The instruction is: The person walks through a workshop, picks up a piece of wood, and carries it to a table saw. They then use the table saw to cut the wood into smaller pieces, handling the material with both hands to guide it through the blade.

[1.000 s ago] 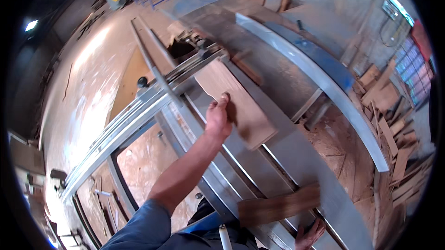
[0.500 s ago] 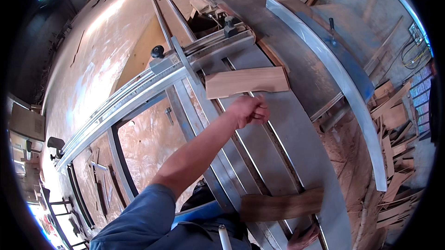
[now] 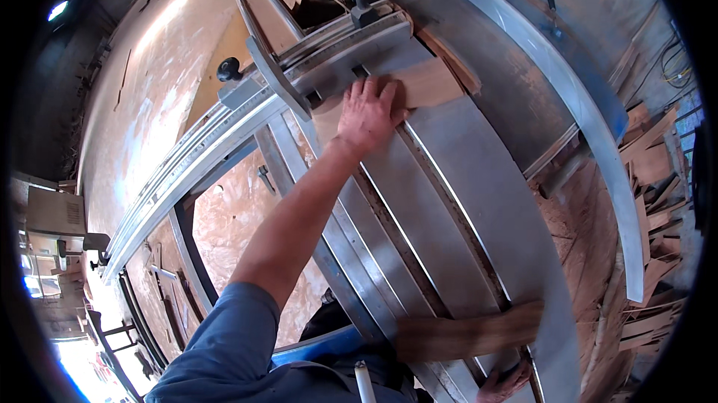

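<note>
My left hand [image 3: 369, 115] lies on a light wooden board [image 3: 434, 87], palm down, fingers stretched toward its far edge and thumb apart. The hand covers the board's middle. This board rests on the slotted grey metal table [image 3: 441, 149], close to the metal fence [image 3: 336, 51]. Near my body, a darker brown wooden board [image 3: 467, 334] with a wavy edge lies across the table slots. My right hand [image 3: 506, 383] is just on the near side of that dark board, low in the picture. Its fingers are dim and partly hidden, and whether it touches the board is unclear.
A black knob [image 3: 229, 69] and a flat metal stop [image 3: 277, 80] sit on the fence. A long curved-looking metal guard [image 3: 591, 115] runs along the right. Wood offcuts [image 3: 658, 197] are piled at the far right. A light sheet [image 3: 161, 51] spreads over the left.
My left hand has moved forward from the light board's near edge onto its top, and its curled fingers have stretched out. The view has shifted slightly. My right hand stays beside the dark board.
</note>
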`<state>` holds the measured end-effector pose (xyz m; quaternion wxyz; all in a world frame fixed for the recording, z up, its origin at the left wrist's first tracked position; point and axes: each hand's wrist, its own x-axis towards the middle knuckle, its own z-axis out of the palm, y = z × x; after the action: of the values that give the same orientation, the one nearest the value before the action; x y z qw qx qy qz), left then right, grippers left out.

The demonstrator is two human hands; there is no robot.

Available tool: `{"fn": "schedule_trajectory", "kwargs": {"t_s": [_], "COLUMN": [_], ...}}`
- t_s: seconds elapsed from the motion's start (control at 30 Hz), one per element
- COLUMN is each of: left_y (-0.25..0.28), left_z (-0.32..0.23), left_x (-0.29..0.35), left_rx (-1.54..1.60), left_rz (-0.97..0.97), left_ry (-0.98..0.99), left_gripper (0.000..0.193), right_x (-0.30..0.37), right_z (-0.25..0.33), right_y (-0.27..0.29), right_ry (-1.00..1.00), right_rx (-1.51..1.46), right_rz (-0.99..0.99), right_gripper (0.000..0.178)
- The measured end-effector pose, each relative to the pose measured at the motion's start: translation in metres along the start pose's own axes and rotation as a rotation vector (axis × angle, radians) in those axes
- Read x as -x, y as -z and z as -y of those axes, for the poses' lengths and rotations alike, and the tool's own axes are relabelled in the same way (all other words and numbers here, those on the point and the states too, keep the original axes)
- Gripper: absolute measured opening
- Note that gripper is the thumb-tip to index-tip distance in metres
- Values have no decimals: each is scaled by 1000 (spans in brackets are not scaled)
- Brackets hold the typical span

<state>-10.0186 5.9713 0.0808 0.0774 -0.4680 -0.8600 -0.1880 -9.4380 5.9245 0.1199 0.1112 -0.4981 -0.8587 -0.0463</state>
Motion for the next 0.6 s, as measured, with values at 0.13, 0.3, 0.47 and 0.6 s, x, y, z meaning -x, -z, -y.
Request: {"fn": "schedule_trajectory", "kwargs": {"t_s": [0.13, 0.3, 0.47, 0.6], "left_y": [-7, -12, -12, -10], "left_z": [6, 15, 22, 23], "left_x": [-5, -11, -18, -20], "left_rx": [-23, -51, -74, -107], "left_rz": [-14, -73, -58, -38], "left_ry": [40, -18, -80, -79], "left_gripper": [52, 49, 48, 48], "right_x": [7, -1, -1, -9], "right_z": [-7, 0, 3, 8], "right_y": [-5, -2, 0, 4], "right_ry": [-5, -27, -55, -40], "right_rx": [-30, -44, -37, -76], "right_rz": [6, 33, 50, 45], "right_gripper": [56, 59, 60, 60]}}
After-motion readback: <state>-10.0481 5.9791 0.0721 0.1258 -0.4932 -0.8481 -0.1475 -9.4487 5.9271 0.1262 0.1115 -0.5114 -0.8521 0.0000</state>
